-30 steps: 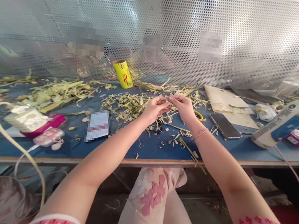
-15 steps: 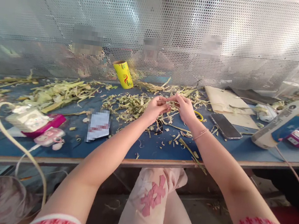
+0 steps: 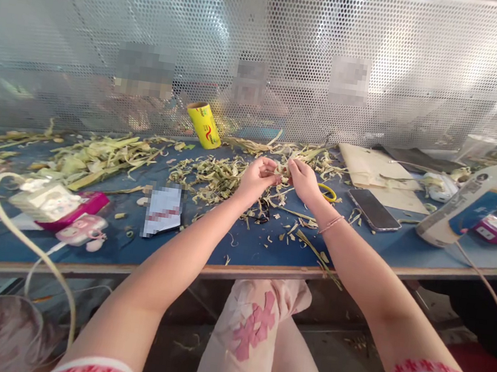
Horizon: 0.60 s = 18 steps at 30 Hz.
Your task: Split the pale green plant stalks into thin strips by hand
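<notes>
My left hand and my right hand are close together over the heap of dry, curled plant shreds at the middle of the blue table. Both hands are closed, with fingers pinched on a small pale-green plant strip between them. Fingers and shreds overlap, so its full shape is hidden. Just right of my right hand lies a yellow ring, partly behind my wrist. A longer heap of pale-green strips is spread to the left.
A yellow cardboard tube leans before the perforated metal screen. On the right are a phone, a cardboard sheet and a tilted bottle. A pink-cased device with cables lies left, near the table edge.
My right hand has turned and its fingers have curled in. The hands are slightly lower at the fingertips, and the pale strip between them shows more bunched up.
</notes>
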Available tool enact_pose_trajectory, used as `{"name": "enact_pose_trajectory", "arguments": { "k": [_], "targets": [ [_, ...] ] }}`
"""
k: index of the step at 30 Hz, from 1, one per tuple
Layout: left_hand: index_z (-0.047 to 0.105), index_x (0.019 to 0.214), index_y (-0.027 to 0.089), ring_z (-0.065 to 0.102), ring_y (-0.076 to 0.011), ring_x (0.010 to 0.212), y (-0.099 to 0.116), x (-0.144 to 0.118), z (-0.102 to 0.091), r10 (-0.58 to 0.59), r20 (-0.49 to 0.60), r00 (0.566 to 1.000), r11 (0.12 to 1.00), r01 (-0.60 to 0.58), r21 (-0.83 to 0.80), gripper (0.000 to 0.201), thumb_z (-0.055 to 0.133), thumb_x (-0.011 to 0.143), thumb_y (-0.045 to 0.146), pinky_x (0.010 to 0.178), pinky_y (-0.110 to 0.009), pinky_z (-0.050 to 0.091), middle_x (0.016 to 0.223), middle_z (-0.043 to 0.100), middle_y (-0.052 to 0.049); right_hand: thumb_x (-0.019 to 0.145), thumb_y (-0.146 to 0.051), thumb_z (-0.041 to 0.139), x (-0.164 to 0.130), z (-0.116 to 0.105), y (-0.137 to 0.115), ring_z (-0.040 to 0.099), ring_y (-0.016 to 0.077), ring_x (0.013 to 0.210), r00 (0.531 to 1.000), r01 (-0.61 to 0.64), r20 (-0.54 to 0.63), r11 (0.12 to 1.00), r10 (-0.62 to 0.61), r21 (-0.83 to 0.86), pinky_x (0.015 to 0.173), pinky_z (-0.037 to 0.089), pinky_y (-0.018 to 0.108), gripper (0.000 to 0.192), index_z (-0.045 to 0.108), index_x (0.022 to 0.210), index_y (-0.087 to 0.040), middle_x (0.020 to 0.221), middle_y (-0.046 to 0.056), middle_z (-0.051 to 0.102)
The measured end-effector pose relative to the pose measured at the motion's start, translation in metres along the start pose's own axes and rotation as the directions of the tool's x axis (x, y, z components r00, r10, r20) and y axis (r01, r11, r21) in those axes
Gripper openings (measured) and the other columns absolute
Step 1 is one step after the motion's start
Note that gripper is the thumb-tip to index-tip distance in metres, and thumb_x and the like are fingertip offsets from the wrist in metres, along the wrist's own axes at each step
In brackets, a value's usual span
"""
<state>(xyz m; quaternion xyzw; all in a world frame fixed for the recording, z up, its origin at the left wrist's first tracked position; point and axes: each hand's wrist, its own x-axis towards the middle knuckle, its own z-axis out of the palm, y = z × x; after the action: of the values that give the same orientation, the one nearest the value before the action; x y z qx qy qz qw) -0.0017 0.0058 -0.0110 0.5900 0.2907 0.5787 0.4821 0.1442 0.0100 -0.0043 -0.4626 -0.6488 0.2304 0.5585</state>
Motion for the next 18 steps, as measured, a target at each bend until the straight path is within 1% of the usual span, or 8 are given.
{"name": "enact_pose_trajectory", "arguments": {
  "k": [4,8,13,18],
  "targets": [
    [0.053,0.085,0.019,0.058,-0.0073,0.063,-0.0016,-0.0002,-0.0009,0.006,0.032,0.999,0.999,-0.007,0.033,0.039,0.080,0.058,0.021,0.065,-0.023,0.048,0.075,0.059,0.004,0.085,-0.056,0.048,-0.0024,0.0007,-0.0040,0.037,0.0101,0.053,0.998,-0.012,0.055,0.998,0.009,0.061,0.052,0.030,0.024,0.045,0.040,0.058,-0.021,0.052,-0.004,0.039],
    [0.053,0.086,0.020,0.059,-0.0080,0.064,-0.0011,-0.0011,-0.0004,0.010,0.041,0.999,0.999,-0.012,0.033,0.040,0.080,0.058,0.023,0.067,-0.025,0.050,0.076,0.060,0.004,0.082,-0.059,0.052,-0.0027,0.0006,-0.0060,0.035,0.0097,0.052,0.999,-0.006,0.036,0.995,0.003,0.101,0.049,0.027,0.024,0.048,0.038,0.056,-0.021,0.050,-0.004,0.035],
    [0.051,0.085,0.020,0.059,-0.0072,0.063,0.0020,-0.0030,0.0015,0.002,0.027,1.000,1.000,-0.003,0.019,0.042,0.081,0.057,0.024,0.067,-0.025,0.050,0.079,0.060,0.004,0.078,-0.061,0.055,-0.0012,0.0022,-0.0039,0.031,0.0087,0.049,0.999,-0.029,0.028,0.981,0.024,0.190,0.047,0.025,0.023,0.049,0.034,0.057,-0.022,0.049,-0.006,0.029],
    [0.049,0.082,0.020,0.059,-0.0065,0.062,0.0030,-0.0037,0.0021,-0.005,0.017,1.000,1.000,0.004,0.007,0.042,0.081,0.056,0.025,0.065,-0.024,0.049,0.078,0.058,0.005,0.074,-0.060,0.060,-0.0015,0.0042,-0.0041,0.031,0.0078,0.048,0.997,-0.075,0.037,0.968,0.068,0.241,0.044,0.024,0.022,0.048,0.036,0.058,-0.022,0.050,-0.006,0.030]
  ]
}}
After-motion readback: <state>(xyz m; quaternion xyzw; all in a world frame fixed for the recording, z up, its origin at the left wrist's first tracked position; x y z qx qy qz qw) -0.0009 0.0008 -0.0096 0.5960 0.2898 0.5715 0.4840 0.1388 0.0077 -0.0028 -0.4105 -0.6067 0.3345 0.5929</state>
